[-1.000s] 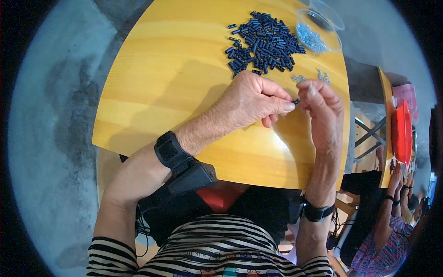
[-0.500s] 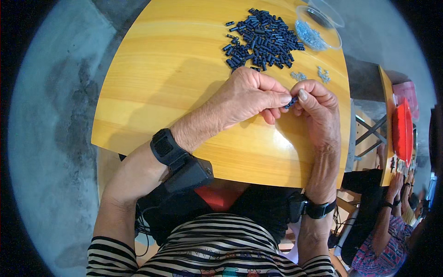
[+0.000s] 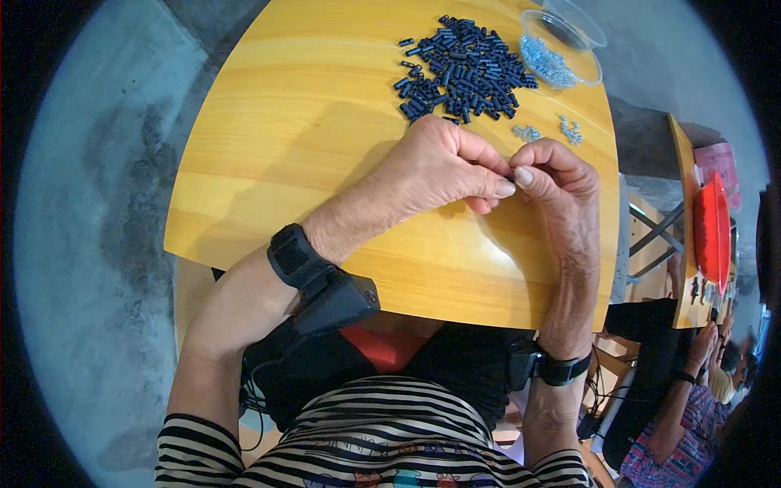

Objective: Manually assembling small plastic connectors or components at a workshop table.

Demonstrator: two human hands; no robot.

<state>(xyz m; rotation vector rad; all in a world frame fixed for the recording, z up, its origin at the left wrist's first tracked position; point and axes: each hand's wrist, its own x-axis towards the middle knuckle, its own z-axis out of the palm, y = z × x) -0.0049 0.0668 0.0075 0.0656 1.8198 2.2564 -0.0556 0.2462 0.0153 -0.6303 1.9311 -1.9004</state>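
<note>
The left hand (image 3: 443, 167) and right hand (image 3: 567, 187) meet above the yellow wood-grained counter (image 3: 268, 146). The left thumb and forefinger are clamped on a small dark piece (image 3: 511, 180), of which only a sliver shows at the tips; its long axis and the direction of its ends therefore cannot be told. The right thumb and forefinger are together at the same spot, and whether they pinch anything is hidden. Beyond the hands lies a heap of short, dark blue-black tubular pieces (image 3: 476, 69), their long axes in many directions; one dark tubular piece (image 3: 407, 41) at the heap's upper left lies nearly crosswise, left to right. Two clusters of tiny pale, shiny parts (image 3: 572, 130) lie between the right hand and a round clear plastic tub (image 3: 592, 75) holding similar pale bits (image 3: 545, 61).
</note>
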